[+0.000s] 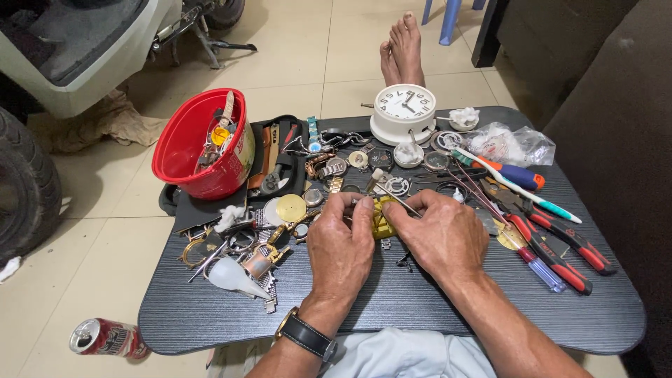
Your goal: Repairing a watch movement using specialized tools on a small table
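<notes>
Left hand (341, 241), right hand (437, 234) pinch yellow holder (381, 218) mid-table.

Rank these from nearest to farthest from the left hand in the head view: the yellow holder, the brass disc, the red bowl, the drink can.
From the left hand:
1. Yellow holder, touching its fingertips, between both hands.
2. Brass disc, just up and left on the table.
3. Red bowl, at the table's far left corner.
4. Drink can, on the floor, lower left.
</notes>
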